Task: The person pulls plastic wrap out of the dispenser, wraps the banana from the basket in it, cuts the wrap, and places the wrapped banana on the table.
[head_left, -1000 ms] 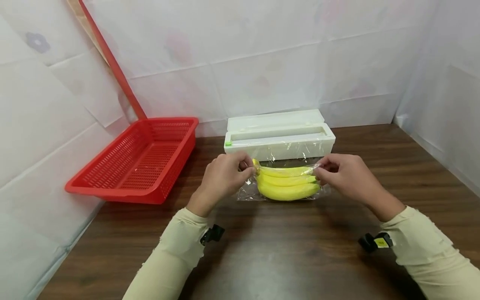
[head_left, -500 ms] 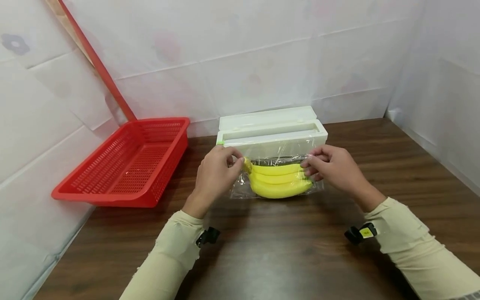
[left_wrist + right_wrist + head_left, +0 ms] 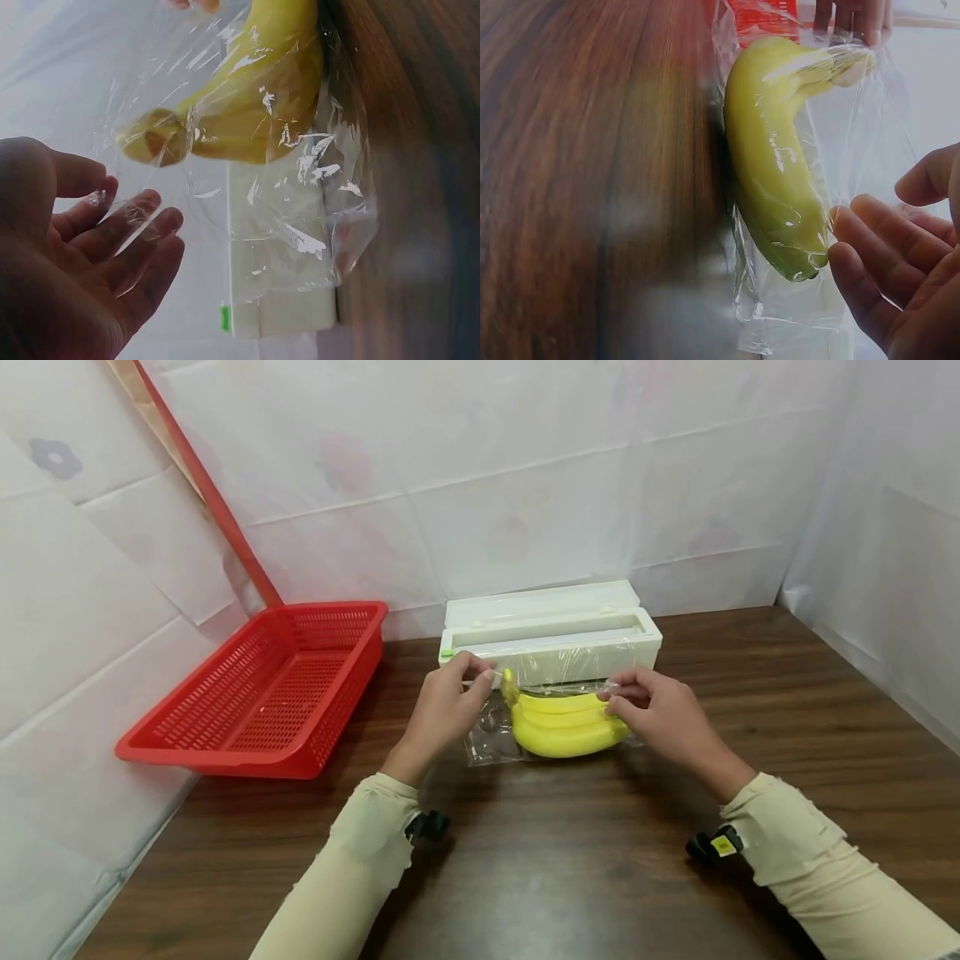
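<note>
A bunch of yellow bananas [image 3: 570, 731] lies on clear cling film [image 3: 491, 739], its stem to the left. In the left wrist view, film [image 3: 307, 240] covers the stem end. My left hand [image 3: 442, 706] pinches the film between thumb and forefinger, just left of the stem. At the other end, my right hand [image 3: 663, 714] pinches film with its thumb and forefinger. The right wrist view shows the right hand's other fingers [image 3: 889, 247] beside the banana tips. Behind the bananas stands a white cling film box [image 3: 555, 664], lid raised, a roll inside.
A red plastic basket [image 3: 217, 758] stands on the left of the brown wooden table [image 3: 540, 877]. A red pole [image 3: 217, 502] rises behind it against the sheet-covered wall [image 3: 525, 485]. Another sheeted wall [image 3: 885, 577] bounds the right side.
The right hand has shifted left along the film, over the banana tips. The film's upper edge has been moved about over the bananas, and the left hand now sits slightly away from the stem.
</note>
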A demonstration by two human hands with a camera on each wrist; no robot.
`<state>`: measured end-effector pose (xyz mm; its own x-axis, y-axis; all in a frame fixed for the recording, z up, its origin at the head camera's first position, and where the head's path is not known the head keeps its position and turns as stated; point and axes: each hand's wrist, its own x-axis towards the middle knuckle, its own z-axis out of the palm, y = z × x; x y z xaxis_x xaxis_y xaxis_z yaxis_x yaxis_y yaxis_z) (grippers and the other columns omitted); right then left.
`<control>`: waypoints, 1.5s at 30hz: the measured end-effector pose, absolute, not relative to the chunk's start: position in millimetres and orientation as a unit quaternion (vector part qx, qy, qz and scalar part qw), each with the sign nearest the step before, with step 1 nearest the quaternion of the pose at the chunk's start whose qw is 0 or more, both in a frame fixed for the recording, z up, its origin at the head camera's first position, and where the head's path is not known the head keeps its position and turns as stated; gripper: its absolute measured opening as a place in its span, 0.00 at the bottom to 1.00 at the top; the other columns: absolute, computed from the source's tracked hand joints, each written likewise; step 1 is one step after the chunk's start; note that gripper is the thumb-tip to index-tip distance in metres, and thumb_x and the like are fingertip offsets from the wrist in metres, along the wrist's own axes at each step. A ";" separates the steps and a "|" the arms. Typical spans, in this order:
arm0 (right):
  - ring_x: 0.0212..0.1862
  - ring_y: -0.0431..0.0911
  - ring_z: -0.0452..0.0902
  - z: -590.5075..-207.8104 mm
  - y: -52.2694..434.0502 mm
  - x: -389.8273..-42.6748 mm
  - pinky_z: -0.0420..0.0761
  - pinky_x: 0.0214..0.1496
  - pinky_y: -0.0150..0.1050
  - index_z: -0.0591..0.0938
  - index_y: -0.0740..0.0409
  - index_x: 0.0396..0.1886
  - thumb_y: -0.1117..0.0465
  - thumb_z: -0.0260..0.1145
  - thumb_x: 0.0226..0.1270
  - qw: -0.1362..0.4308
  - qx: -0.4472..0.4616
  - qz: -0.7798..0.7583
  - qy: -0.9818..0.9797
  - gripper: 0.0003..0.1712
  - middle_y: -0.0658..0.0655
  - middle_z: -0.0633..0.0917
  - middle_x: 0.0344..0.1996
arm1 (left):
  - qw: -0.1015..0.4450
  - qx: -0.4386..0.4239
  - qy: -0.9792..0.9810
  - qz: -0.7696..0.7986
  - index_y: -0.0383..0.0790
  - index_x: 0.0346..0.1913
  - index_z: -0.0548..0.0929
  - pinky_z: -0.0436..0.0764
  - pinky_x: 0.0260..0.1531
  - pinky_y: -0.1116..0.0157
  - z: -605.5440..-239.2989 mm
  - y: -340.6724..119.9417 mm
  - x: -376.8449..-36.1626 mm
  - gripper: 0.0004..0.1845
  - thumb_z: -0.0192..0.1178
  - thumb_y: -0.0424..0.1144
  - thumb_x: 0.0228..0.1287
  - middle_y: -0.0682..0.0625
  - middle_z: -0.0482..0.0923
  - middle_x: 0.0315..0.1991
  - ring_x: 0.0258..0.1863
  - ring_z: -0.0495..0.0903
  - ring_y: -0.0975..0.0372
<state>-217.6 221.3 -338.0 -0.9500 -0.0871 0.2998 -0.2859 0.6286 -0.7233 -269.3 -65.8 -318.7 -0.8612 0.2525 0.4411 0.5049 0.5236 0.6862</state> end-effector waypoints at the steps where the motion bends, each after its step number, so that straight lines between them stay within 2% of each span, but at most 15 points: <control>1: 0.48 0.46 0.85 -338.7 220.6 -217.3 0.78 0.41 0.27 0.81 0.59 0.50 0.58 0.64 0.73 0.121 0.105 0.418 -0.894 0.12 0.54 0.88 0.46 | 0.146 -0.218 -0.861 -0.436 0.42 0.39 0.80 0.80 0.44 0.60 -318.1 -64.4 -269.5 0.04 0.58 0.38 0.72 0.50 0.86 0.45 0.41 0.81 0.60; 6: 0.48 0.46 0.85 -340.5 216.8 -215.7 0.79 0.43 0.26 0.80 0.60 0.51 0.58 0.64 0.73 0.126 0.109 0.426 -0.889 0.13 0.54 0.88 0.46 | 0.154 -0.212 -0.867 -0.424 0.44 0.39 0.80 0.77 0.40 0.60 -313.1 -59.8 -268.5 0.05 0.58 0.40 0.72 0.51 0.83 0.35 0.37 0.79 0.59; 10: 0.47 0.47 0.86 -340.5 215.1 -214.9 0.80 0.43 0.26 0.80 0.63 0.51 0.61 0.63 0.73 0.131 0.115 0.435 -0.884 0.13 0.57 0.88 0.45 | 0.155 -0.202 -0.877 -0.407 0.45 0.40 0.79 0.77 0.36 0.60 -310.4 -57.6 -268.0 0.05 0.57 0.42 0.73 0.53 0.82 0.34 0.32 0.78 0.59; 16: 0.44 0.48 0.86 -341.0 217.1 -214.4 0.77 0.41 0.22 0.81 0.62 0.48 0.64 0.63 0.70 0.168 0.118 0.420 -0.884 0.10 0.56 0.89 0.42 | 0.165 -0.184 -0.895 -0.371 0.49 0.40 0.79 0.74 0.31 0.59 -309.8 -52.5 -268.1 0.06 0.57 0.46 0.72 0.55 0.78 0.30 0.29 0.75 0.60; 22: 0.42 0.47 0.86 -344.5 217.6 -215.4 0.76 0.40 0.21 0.82 0.61 0.47 0.63 0.63 0.70 0.190 0.118 0.411 -0.884 0.09 0.55 0.89 0.41 | 0.186 -0.176 -0.902 -0.346 0.49 0.39 0.79 0.73 0.29 0.58 -311.8 -49.3 -267.6 0.07 0.57 0.47 0.72 0.55 0.76 0.26 0.27 0.75 0.60; 27: 0.41 0.47 0.84 -346.3 217.6 -215.7 0.78 0.38 0.23 0.82 0.62 0.49 0.60 0.64 0.71 0.192 0.104 0.413 -0.884 0.12 0.57 0.89 0.39 | 0.187 -0.158 -0.904 -0.351 0.50 0.38 0.80 0.73 0.30 0.57 -315.9 -48.5 -270.3 0.07 0.57 0.47 0.71 0.56 0.78 0.27 0.28 0.75 0.61; 32: 0.41 0.47 0.84 -348.4 218.2 -216.8 0.79 0.37 0.24 0.81 0.64 0.53 0.60 0.64 0.71 0.185 0.092 0.421 -0.883 0.15 0.57 0.89 0.40 | 0.156 -0.129 -0.888 -0.413 0.49 0.39 0.80 0.73 0.30 0.58 -320.3 -50.0 -274.2 0.05 0.59 0.45 0.69 0.56 0.80 0.29 0.27 0.76 0.61; 36: 0.41 0.46 0.84 -349.6 217.7 -216.9 0.79 0.37 0.25 0.81 0.63 0.53 0.60 0.64 0.71 0.178 0.085 0.422 -0.885 0.16 0.57 0.89 0.41 | 0.122 -0.120 -0.852 -0.494 0.42 0.41 0.79 0.74 0.28 0.62 -322.7 -52.0 -277.3 0.04 0.59 0.38 0.67 0.52 0.79 0.27 0.25 0.75 0.61; 41: 0.41 0.46 0.85 -351.2 216.2 -217.0 0.80 0.37 0.26 0.81 0.63 0.52 0.60 0.63 0.71 0.171 0.083 0.430 -0.882 0.15 0.57 0.89 0.42 | 0.111 -0.122 -0.826 -0.539 0.38 0.39 0.75 0.76 0.25 0.66 -327.2 -54.4 -282.3 0.04 0.57 0.31 0.62 0.49 0.77 0.25 0.23 0.75 0.61; 45: 0.40 0.45 0.85 -353.0 215.2 -218.4 0.80 0.37 0.26 0.81 0.63 0.52 0.60 0.64 0.71 0.171 0.087 0.433 -0.881 0.15 0.56 0.89 0.41 | 0.107 -0.129 -0.827 -0.537 0.38 0.38 0.78 0.76 0.24 0.65 -329.0 -56.8 -284.0 0.04 0.56 0.30 0.61 0.49 0.78 0.24 0.22 0.75 0.62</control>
<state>-218.4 215.2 -353.0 -0.9264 -0.0058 0.3765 -0.3019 0.6090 -0.7335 -284.0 -56.8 -329.0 -0.9436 0.0991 0.3159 0.3289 0.3902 0.8600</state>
